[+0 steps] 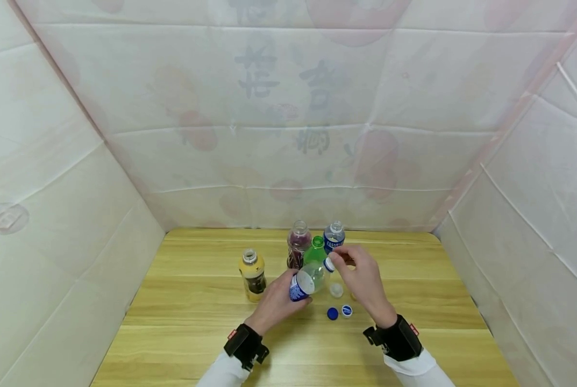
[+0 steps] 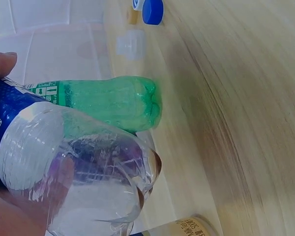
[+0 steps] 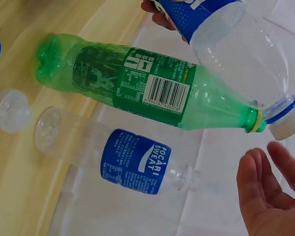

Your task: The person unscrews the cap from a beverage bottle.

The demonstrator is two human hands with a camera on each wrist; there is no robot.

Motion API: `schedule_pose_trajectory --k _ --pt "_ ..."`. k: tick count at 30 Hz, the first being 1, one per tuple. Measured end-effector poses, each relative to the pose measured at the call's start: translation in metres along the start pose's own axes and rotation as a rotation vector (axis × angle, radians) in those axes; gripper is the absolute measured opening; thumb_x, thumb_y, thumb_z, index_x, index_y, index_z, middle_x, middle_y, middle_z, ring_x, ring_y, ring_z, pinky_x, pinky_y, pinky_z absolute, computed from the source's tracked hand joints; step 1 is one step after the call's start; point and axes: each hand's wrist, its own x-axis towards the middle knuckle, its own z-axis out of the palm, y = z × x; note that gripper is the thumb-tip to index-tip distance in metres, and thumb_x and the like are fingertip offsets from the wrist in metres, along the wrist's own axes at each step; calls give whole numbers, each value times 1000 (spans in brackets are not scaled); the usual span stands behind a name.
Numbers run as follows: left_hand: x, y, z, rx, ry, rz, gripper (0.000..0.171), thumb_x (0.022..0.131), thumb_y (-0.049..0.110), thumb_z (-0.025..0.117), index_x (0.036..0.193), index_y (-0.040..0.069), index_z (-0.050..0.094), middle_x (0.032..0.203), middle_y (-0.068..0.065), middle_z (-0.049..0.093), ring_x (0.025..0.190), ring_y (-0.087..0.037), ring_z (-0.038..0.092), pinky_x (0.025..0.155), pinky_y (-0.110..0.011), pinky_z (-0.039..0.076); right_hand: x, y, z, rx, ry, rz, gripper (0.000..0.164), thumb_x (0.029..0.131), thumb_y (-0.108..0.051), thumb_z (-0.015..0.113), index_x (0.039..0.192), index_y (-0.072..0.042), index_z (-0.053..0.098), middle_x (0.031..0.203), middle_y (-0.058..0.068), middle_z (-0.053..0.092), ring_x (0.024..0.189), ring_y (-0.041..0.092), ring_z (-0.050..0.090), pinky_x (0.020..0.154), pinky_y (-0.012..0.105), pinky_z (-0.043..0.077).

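Note:
My left hand (image 1: 277, 302) grips a clear plastic Pepsi bottle (image 2: 83, 157) round its blue label. The bottle is tilted, with its neck toward my right hand. A white cap (image 3: 286, 123) sits on its mouth, above a blue ring. My right hand (image 1: 364, 278) is beside this cap; in the right wrist view its fingers are slightly bent, apart from the cap, and hold nothing. Behind the held bottle stands a green bottle (image 3: 152, 88) without a cap. A Pocari Sweat bottle (image 3: 135, 161), also uncapped, stands nearby.
An open bottle with a purple look (image 1: 298, 246) stands at the back. To the left is an open yellow bottle (image 1: 253, 275). On the wooden table (image 1: 191, 312) lie a blue cap (image 1: 333, 313), a white-and-blue cap (image 1: 347, 310) and a translucent cap (image 1: 336, 290). Cloth walls enclose the table.

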Motion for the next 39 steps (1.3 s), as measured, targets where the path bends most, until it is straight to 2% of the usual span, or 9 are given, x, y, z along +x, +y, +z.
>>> schedule_pose_trajectory --k 5,12,23,34,39 --pt "1 1 -2 5 -2 1 70 81 29 89 137 6 55 124 -11 68 109 -27 67 94 -46 57 -1 0 3 -47 -22 -49 28 94 -24 79 112 -3 76 97 2 70 85 14 69 74 30 61" --pt "2 1 -2 23 4 15 69 80 28 90 135 4 56 121 -11 69 107 -26 68 92 -46 58 -1 -1 4 -19 -19 -71 28 91 -19 82 112 -2 77 96 3 72 84 15 70 74 31 62" --pt "-1 1 -4 16 12 16 68 80 30 89 134 6 56 120 -10 69 104 -25 68 90 -44 58 -4 0 1 95 -82 -132 27 94 -7 76 120 0 74 116 12 71 101 24 71 84 32 62" --pt "0 1 -4 -19 -7 -7 69 81 30 89 135 7 55 121 -9 68 106 -26 68 91 -45 57 -4 1 0 84 -118 -191 29 95 -3 73 124 -1 72 126 15 67 109 31 69 85 38 62" --pt "0 0 -4 -26 -11 -11 70 80 31 89 136 8 54 122 -9 68 107 -26 67 91 -45 57 -5 1 -1 111 -146 -198 30 96 0 71 125 0 70 128 15 66 112 33 68 90 41 60"
